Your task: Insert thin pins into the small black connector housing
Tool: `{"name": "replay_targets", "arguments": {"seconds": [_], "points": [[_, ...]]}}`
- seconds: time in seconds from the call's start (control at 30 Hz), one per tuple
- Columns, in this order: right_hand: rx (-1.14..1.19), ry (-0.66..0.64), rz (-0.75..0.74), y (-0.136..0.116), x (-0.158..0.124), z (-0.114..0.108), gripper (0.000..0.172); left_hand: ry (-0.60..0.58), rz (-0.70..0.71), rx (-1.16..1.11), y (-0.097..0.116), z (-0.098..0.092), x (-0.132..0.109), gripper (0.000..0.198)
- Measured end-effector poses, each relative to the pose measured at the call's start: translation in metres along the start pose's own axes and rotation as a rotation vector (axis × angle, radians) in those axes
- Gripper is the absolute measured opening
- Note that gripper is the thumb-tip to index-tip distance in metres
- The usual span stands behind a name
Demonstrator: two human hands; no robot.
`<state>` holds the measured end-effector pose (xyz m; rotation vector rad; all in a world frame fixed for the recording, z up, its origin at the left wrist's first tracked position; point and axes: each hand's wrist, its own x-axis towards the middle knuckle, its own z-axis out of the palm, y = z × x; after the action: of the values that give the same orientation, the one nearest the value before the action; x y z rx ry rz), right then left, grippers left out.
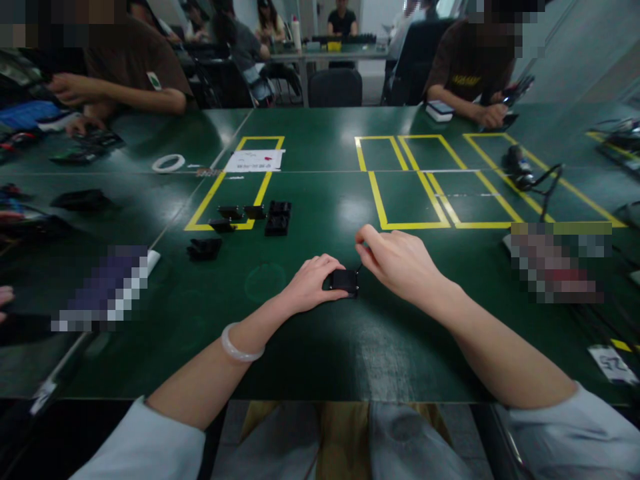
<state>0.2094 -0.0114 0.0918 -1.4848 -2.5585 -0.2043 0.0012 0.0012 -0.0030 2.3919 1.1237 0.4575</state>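
Black block (pixel 345 282), held by the left hand (pixel 316 283)
Thumb and fingers, parted, clasp it just left of the curled right hand (pixel 400 259), whose hold I cannot tell.

Matt black on a glossy table (pixel 310 353)
The block (pixel 344 281) I hold looks like plastic, though it's too small to be certain; smooth gloss surrounds matt tape (pixel 378 201) and a paper sheet (pixel 250 161); my bangle (pixel 231 348) is polished, my sleeves (pixel 150 440) matt cloth.
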Motion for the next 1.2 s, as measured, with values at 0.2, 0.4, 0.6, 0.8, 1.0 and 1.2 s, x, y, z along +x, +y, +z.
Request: {"name": "replay_targets", "arguments": {"seconds": [0.2,0.4,0.6,0.8,1.0,1.2], "points": [[-0.009,-0.007,0.013,-0.0006,0.0006,-0.0023,0.027,-0.012,-0.013,0.005,0.0014,-0.0007,0.0001,0.041],[0.012,0.022,-0.005,0.0003,-0.0011,-0.0019,0.027,-0.013,-0.009,0.006,0.0006,-0.0004,-0.0003,0.042],[-0.025,-0.008,0.012,0.0004,-0.0002,-0.0018,0.030,-0.008,-0.007,0.004,0.0015,-0.0008,0.0000,0.042],[0.007,0.001,0.006,-0.0008,-0.0004,-0.0034,0.028,-0.009,-0.006,0.007,0.0024,-0.0015,0.0001,0.042],[-0.039,-0.001,0.008,0.0012,-0.0003,-0.0010,0.032,-0.006,-0.007,0.013,0.0008,-0.0007,-0.0002,0.042],[0.007,0.015,-0.015,-0.0005,-0.0004,-0.0048,0.025,-0.004,0.003,0.005,0.0007,-0.0004,-0.0001,0.042]]}}
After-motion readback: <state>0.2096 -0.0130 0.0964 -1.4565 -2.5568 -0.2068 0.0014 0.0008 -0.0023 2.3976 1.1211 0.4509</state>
